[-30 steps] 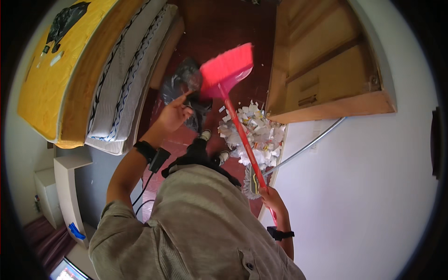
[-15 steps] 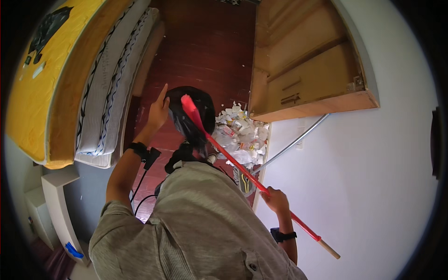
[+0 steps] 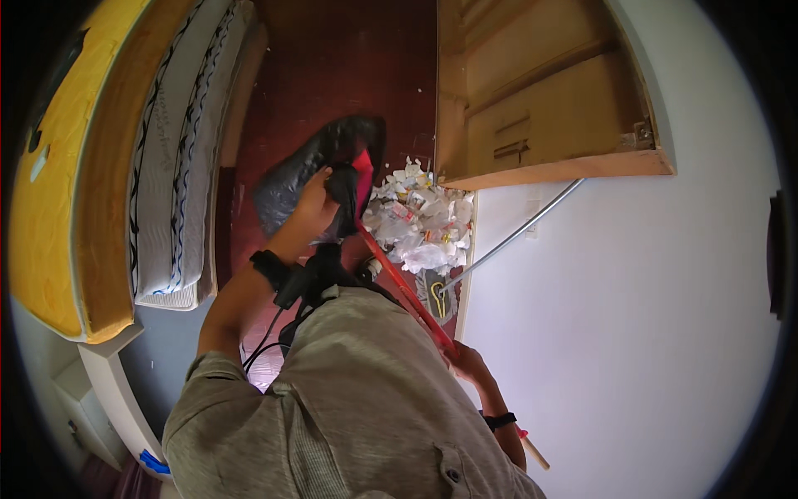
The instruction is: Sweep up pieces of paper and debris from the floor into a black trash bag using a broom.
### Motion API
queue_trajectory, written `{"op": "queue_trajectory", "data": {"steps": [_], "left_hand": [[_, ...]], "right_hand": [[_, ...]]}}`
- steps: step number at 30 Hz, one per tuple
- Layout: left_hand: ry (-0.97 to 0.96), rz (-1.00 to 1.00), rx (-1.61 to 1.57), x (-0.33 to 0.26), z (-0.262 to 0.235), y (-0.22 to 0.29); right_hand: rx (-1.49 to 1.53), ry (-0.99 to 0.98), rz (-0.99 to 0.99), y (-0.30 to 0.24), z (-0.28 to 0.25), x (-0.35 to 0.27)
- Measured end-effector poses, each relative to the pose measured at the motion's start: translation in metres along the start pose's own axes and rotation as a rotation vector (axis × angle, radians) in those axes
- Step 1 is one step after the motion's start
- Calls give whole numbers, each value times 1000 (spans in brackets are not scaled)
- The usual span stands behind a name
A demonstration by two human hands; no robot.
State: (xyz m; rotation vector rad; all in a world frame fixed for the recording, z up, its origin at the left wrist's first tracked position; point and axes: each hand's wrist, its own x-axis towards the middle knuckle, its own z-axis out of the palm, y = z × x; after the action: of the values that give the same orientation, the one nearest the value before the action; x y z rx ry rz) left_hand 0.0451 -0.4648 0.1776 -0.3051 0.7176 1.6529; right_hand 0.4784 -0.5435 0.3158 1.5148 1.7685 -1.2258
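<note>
Over the dark red floor (image 3: 349,50), in front of my body: black plastic bag (image 3: 287,179), a bunched part gripped in my left hand (image 3: 316,204). Right hand (image 3: 467,363) closed round the handle of the red broom (image 3: 407,287), low by my side. Broom's head at the bag, partly covered by black plastic. Litter pile (image 3: 424,216) just right; grey mop (image 3: 450,304) beside it.

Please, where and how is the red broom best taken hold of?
Likely the red broom is best gripped at mid-handle, coming from the side away from the shirt, with a hand closing across it. That stretch is long, thin and bare between the black bag and the right hand; the bag partly hides the broom's head.
</note>
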Motion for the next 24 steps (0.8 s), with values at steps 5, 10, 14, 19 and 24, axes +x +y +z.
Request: {"op": "queue_trajectory", "data": {"steps": [5, 10, 14, 19, 24], "left_hand": [[156, -283, -38, 26, -65, -27], [209, -280, 285, 7, -76, -41], [96, -38, 347, -27, -62, -40], [192, 490, 824, -55, -85, -10], [433, 322, 472, -87, -83, -12]], "right_hand": [[-102, 167, 84, 21, 22, 7], [340, -60, 179, -13, 8, -2], [209, 102, -224, 2, 17, -1], [-99, 185, -288, 66, 36, 19], [-150, 235, -361, 94, 47, 39]]}}
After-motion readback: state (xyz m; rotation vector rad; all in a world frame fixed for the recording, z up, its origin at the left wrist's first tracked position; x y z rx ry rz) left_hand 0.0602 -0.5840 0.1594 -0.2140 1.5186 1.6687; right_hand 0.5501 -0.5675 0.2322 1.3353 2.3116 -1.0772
